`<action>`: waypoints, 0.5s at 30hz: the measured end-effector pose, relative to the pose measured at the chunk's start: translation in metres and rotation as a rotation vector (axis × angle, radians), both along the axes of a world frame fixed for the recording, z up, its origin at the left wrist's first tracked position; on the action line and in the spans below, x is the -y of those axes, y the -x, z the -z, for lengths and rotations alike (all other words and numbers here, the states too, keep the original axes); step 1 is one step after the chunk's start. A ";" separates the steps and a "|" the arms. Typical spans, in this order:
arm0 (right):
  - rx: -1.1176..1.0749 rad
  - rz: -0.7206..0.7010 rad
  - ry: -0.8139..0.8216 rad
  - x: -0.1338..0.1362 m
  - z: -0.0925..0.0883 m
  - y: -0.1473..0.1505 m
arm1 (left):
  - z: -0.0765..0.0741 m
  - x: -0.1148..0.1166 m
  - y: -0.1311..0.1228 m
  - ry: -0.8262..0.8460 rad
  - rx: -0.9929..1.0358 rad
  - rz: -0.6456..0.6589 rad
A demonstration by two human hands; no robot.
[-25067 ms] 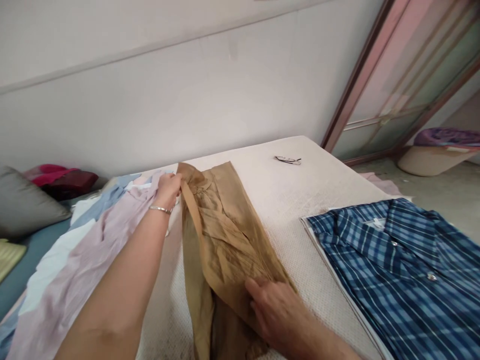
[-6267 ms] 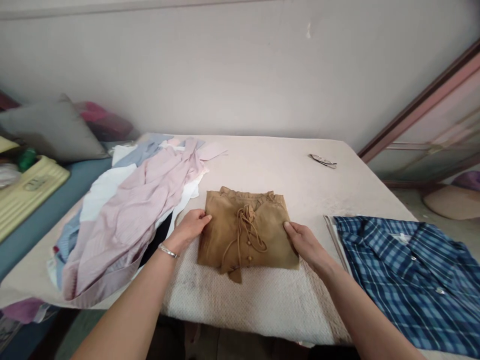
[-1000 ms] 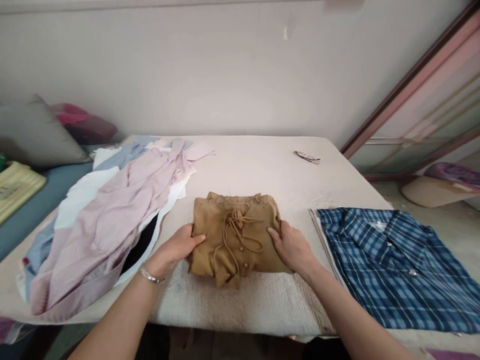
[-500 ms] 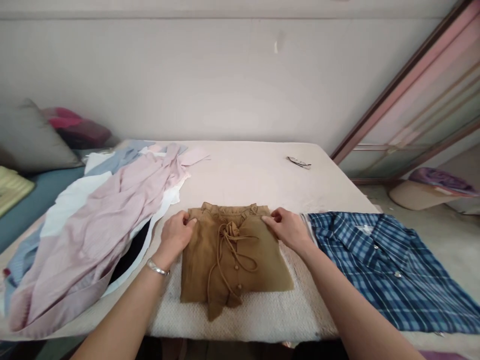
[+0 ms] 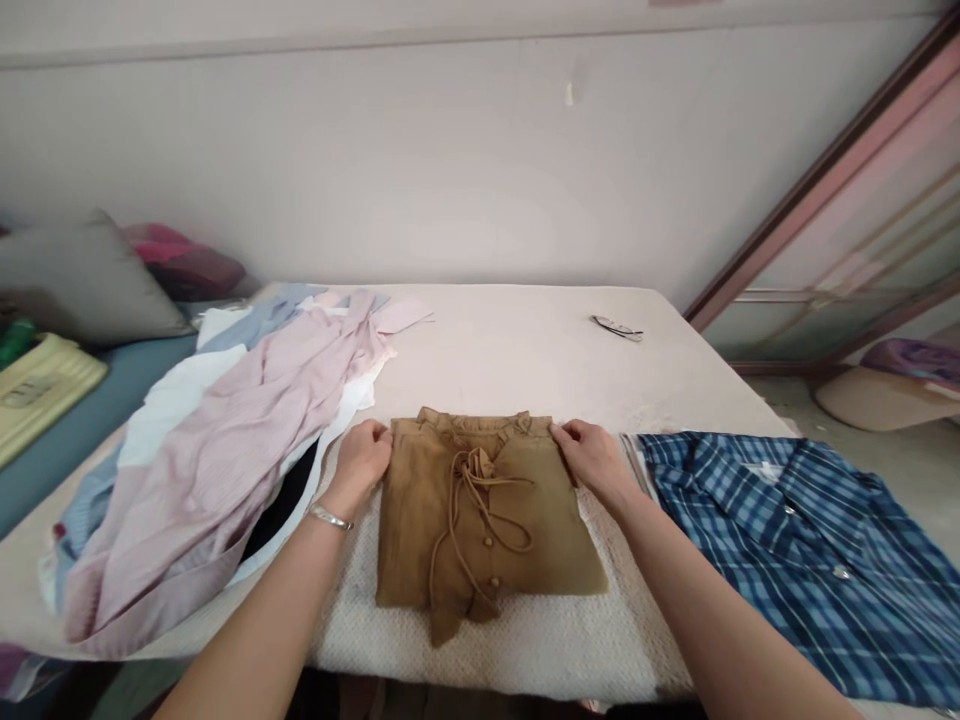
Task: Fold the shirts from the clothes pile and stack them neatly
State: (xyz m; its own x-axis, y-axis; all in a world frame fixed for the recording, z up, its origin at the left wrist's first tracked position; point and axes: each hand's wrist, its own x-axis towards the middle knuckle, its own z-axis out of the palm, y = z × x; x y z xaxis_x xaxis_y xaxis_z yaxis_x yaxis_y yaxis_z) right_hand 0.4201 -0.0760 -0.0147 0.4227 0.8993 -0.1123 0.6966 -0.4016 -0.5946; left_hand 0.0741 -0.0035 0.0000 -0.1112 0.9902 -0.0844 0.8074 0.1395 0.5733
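A brown blouse [image 5: 480,520] with a ruffled collar, a tied cord and small buttons lies folded in front of me on a pale textured cloth. My left hand [image 5: 364,458], a silver bangle on its wrist, has its fingers closed at the blouse's upper left corner. At the upper right corner, my right hand [image 5: 589,458] pinches the edge with thumb and fingers. Parts of the fingertips are hidden under or behind the fabric. Right of my right forearm lies a blue plaid shirt [image 5: 795,540], folded with its collar facing up.
Pink, white and blue garments [image 5: 225,440] are heaped on the left of the light-covered table [image 5: 510,350]. Glasses [image 5: 617,328] rest near its far right. Beyond the left edge are a grey cushion [image 5: 90,280] and a yellow item [image 5: 49,385]. A bin [image 5: 862,390] stands right.
My thumbs have slid outward from the blouse's top surface to its side edges. The view has turned slightly left, so everything appears shifted right. The blouse keeps its folded shape.
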 end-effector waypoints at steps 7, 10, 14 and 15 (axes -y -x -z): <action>-0.070 0.054 -0.031 -0.006 0.014 -0.003 | 0.018 -0.010 -0.003 0.076 0.393 -0.065; -0.060 0.089 -0.040 -0.009 0.015 -0.002 | 0.022 -0.012 -0.004 0.133 0.507 -0.065; -0.084 0.063 -0.038 -0.012 0.016 -0.003 | 0.022 -0.011 -0.005 0.180 0.596 -0.073; -0.085 0.068 -0.035 -0.013 0.016 -0.003 | 0.022 -0.011 -0.006 0.189 0.603 -0.073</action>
